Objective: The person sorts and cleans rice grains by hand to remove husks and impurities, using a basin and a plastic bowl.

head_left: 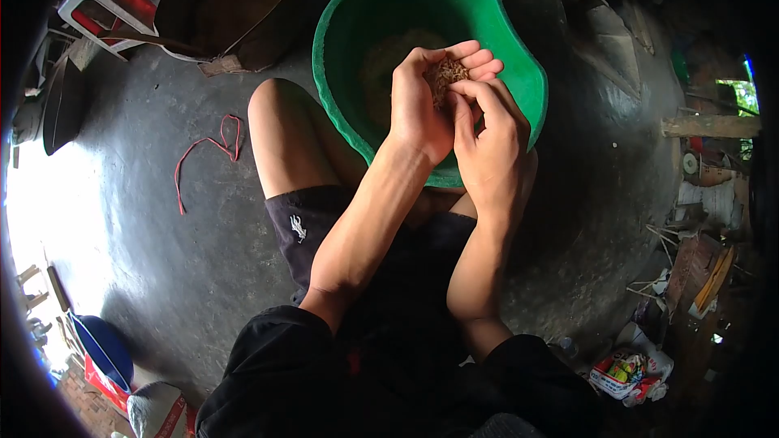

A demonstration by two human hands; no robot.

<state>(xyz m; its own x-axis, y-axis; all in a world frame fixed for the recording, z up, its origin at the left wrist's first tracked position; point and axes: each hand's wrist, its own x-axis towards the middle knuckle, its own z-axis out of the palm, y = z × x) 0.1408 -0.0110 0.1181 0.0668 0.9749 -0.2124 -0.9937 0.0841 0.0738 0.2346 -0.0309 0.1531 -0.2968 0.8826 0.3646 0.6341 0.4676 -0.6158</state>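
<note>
My left hand [418,109] is cupped, palm up, above a large green plastic basin [519,73]. In its palm lies a small heap of brown, grain-like bits [448,75], perhaps husks or unhusked grain; the exact kind is hard to tell. My right hand [495,126] reaches in from the right, thumb and forefinger pinched together at the edge of the heap. What sits between those fingertips is too small to make out. Pale brown loose material [389,57] covers the shaded bottom of the basin, partly hidden behind my left hand.
A big dark pan [182,4] with brownish contents stands at the upper left, beside a red and white stool [109,4]. Red string [203,142] lies on the dark floor. Lower left is a blue basin [105,349]; lower right, a colourful packet [625,369]. Household clutter lines the right side.
</note>
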